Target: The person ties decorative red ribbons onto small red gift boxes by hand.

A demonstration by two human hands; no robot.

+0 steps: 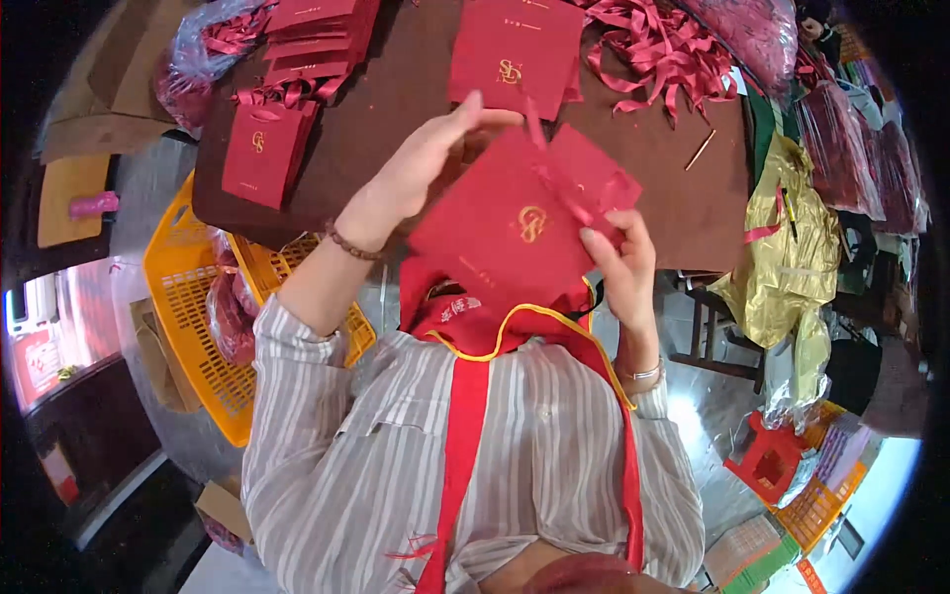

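Red bag (485, 218): ribbon (561, 185) along edge, right hand (630, 262) pinching corner; left hand (421, 163) curved alongside, grip unclear. Ribboned bags (259, 158) stacked left; loose ribbons (658, 49) unused.

red bag (485, 213) in right hand (627, 267)

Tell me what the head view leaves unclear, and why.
Head view: some of the left hand's fingers, partly hidden by the held red bag.
Head view: the red ribbon across that bag, blurred.
Head view: the far end of the middle bag stack, cut off by the top edge.
Head view: part of the red apron, hidden beneath the held red bag.
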